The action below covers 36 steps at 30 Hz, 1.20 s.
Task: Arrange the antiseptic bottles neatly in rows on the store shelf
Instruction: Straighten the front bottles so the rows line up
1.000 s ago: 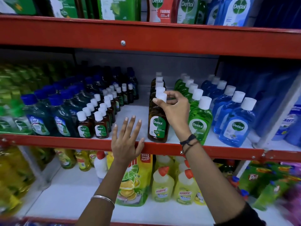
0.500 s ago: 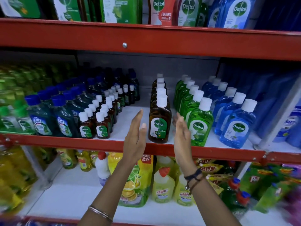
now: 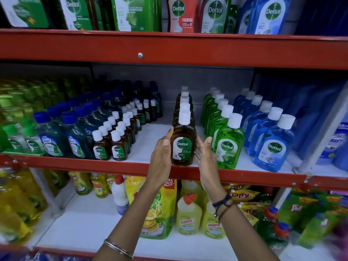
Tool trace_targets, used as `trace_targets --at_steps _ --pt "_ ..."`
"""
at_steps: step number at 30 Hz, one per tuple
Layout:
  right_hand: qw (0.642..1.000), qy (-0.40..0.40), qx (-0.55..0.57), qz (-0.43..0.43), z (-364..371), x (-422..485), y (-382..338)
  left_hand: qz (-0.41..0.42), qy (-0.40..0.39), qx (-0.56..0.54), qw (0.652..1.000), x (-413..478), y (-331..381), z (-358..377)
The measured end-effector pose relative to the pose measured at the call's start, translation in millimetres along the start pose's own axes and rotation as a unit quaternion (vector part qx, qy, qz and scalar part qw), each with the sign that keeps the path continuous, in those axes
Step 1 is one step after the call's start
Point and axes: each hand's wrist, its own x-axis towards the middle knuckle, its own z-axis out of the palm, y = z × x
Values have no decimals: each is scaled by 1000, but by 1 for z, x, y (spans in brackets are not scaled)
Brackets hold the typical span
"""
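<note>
Single head cam, faces forward, slightly down, close to middle shelf (image 3: 75, 162); upper shelf edge overhead, lower shelf below. No second view.

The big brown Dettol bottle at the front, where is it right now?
In the head view, the big brown Dettol bottle stands at the middle shelf's front edge, between the left hand and right hand, with the green Dettol bottle to its right.

A shop aisle: red metal shelves (image 3: 169, 48) stocked with rows of Dettol bottles (image 3: 227, 146) and cleaning products (image 3: 189, 217).
</note>
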Motion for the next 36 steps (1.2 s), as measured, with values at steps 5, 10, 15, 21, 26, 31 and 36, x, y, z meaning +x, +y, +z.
trace_targets --at_steps 5,10,15,21,26,31,36 --pt "993 65 -4 -97 -11 -20 2 120 114 14 986 -12 1 19" --pt "953 207 -51 -214 -52 -38 8 187 43 -11 981 -26 10 69" --pt "977 184 -27 -103 -76 -30 7 19 -36 -55 998 -8 23 110" --pt "993 111 31 -14 -93 -14 0 -29 -43 -68 996 1 20 120" --pt "996 75 44 13 -105 -5 -5 -26 -17 -62 998 -4 18 119" --pt "997 63 49 16 -109 -2 -7 -16 -5 -61 998 -4 19 122" --pt "984 157 24 -78 -124 -19 -10 128 123 -37 983 -21 28 144"
